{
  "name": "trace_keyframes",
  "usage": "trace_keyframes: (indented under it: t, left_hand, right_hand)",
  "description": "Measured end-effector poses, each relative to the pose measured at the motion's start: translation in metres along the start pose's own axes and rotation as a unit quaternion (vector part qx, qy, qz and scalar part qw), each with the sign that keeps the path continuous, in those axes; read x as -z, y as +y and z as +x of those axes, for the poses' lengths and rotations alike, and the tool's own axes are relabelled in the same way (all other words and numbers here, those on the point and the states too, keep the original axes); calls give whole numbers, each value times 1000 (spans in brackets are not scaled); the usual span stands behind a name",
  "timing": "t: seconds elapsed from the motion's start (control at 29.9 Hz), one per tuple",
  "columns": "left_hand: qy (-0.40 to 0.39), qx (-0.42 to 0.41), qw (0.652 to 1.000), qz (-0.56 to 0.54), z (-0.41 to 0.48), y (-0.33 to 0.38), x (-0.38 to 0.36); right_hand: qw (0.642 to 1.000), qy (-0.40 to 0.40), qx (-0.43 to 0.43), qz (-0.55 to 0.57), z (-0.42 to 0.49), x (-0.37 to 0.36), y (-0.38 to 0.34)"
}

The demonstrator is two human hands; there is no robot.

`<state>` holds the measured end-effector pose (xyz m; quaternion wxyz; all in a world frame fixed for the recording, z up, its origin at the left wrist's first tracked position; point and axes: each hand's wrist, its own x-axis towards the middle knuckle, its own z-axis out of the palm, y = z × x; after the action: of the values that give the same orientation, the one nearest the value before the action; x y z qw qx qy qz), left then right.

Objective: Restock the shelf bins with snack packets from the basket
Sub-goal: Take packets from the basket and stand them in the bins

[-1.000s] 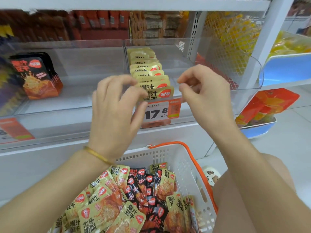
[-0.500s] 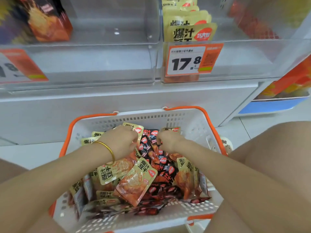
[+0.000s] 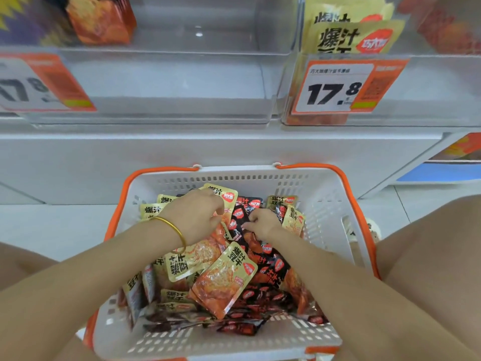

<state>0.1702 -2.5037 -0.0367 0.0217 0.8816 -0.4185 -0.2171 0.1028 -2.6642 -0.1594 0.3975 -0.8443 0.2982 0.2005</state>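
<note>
A white basket [image 3: 234, 173] with orange handles sits on the floor below the shelf, holding several yellow packets [image 3: 226, 280] and black packets [image 3: 270, 272]. My left hand [image 3: 195, 217], with a gold bangle on the wrist, is at the far side of the pile, and its curled fingers grip a yellow packet [image 3: 223, 195]. My right hand [image 3: 263, 224] lies beside it, fingers curled into the black packets, pinching one [image 3: 240, 217]. Above, a clear shelf bin [image 3: 429, 82] holds a row of yellow packets [image 3: 351, 40]. The clear bin [image 3: 169, 74] to its left has bare room in front.
An orange price tag [image 3: 338, 87] reading 17.8 hangs on the right bin's front, and another tag [image 3: 39, 84] on the left bin. Orange-and-black packets [image 3: 101, 19] stand at the left bin's back. My knees flank the basket. A blue tray [image 3: 440, 171] is at the right.
Both hands dropped from the yellow row in the shelf bin into the basket. They now dig among the packets, and my view has tilted down and closer.
</note>
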Motion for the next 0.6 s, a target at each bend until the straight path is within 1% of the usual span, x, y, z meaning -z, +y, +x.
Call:
trace_keyframes:
  t: [0.1,0.17,0.2,0.27,0.37,0.5,0.6]
  left_hand:
    - [-8,11,1000,-22,1,2,4]
    - [-6,24,998,-54,2,4,8]
    - [0,33,996,-79,2,6,12]
    - [18,57,985,-159,2,11,21]
    - [54,93,945,-310,-3,17,39]
    - [148,89,921,-348,-25,12,75]
    - [186,50,907,-374,-52,2,115]
  right_hand:
    - [999,44,-19,15,-9,28,-6]
    - [999,50,-18,10,-22,57,-16]
    - [999,40,-13,25,-30,70,-23]
    - [994,3,5,105,-52,90,-39]
    - [974,-47,50,217,-92,108,-68]
    - [942,-84,100,308,-137,119,-103]
    - [925,-107,169,322,-169,123,-136]
